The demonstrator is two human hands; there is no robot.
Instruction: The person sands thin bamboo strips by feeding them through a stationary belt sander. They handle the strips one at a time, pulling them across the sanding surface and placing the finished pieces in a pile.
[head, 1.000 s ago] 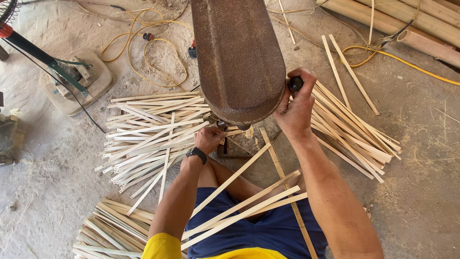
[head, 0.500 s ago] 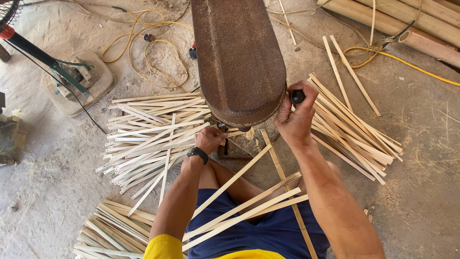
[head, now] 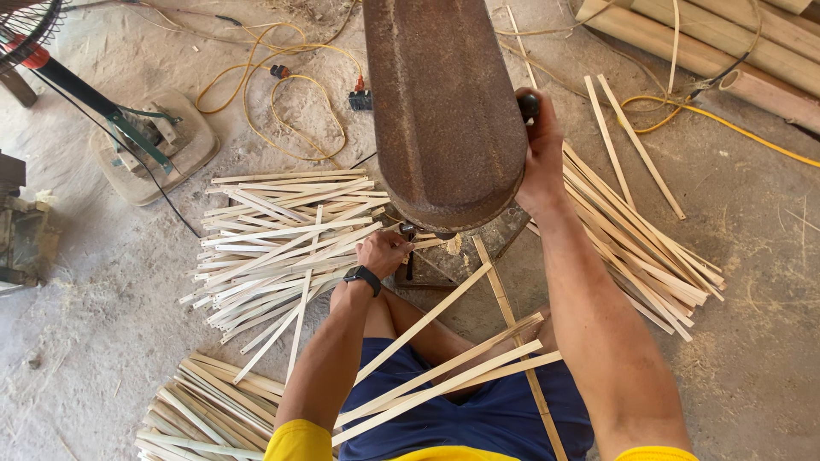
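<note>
A tall rusty brown machine housing (head: 444,111) rises in front of me. My right hand (head: 540,162) is closed on a black knob (head: 529,105) at the housing's right side. My left hand (head: 383,251), with a black watch on its wrist, reaches under the housing's lower edge; its fingers are curled at a small dark part there, and what they grip is hidden. Several pale bamboo strips (head: 444,376) lie across my lap on blue shorts.
A pile of bamboo strips (head: 273,239) lies on the left, another pile (head: 632,248) on the right, a third (head: 205,410) at my lower left. Yellow cables (head: 282,94) curl on the dusty ground. A fan stand (head: 154,145) is far left, thick bamboo poles (head: 726,51) top right.
My right hand has slid a little higher along the housing's right side with the knob. The left hand stays under the housing.
</note>
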